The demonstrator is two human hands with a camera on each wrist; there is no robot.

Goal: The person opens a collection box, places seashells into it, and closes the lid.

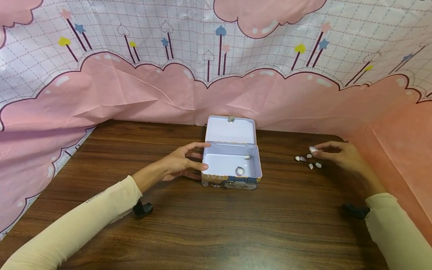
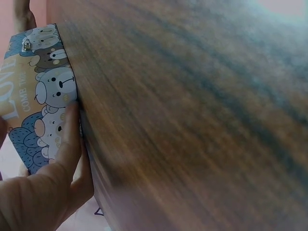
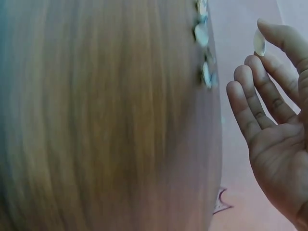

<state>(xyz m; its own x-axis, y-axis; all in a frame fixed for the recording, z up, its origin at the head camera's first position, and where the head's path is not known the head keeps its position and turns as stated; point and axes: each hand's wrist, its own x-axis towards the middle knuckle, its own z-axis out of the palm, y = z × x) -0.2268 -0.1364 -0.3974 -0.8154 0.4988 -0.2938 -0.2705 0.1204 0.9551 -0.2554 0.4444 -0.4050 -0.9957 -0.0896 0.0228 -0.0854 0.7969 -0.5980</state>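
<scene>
My left hand (image 1: 180,161) rests against the left side of an open tin box (image 1: 233,182), its thumb and fingers spread along the wall and rim. The left wrist view shows fingers laid along the box's printed side, which carries cartoon bears. Inside lie a small pale shell (image 1: 247,157) and a round whitish piece (image 1: 240,171). At the right, my right hand (image 1: 341,153) pinches a white seashell (image 3: 260,43) between thumb and index finger, with the other fingers extended. Just below and left of it, several small shells (image 1: 311,166) lie on the table.
The box lid (image 1: 230,129) leans back, its metal clasp (image 1: 231,119) at the top. The brown wooden table (image 1: 216,225) meets a pink, cloud-printed cloth (image 1: 162,108) at the back and an orange-pink cloth (image 1: 405,138) at the right. Black wrist-camera mounts (image 1: 143,209) hang under both forearms.
</scene>
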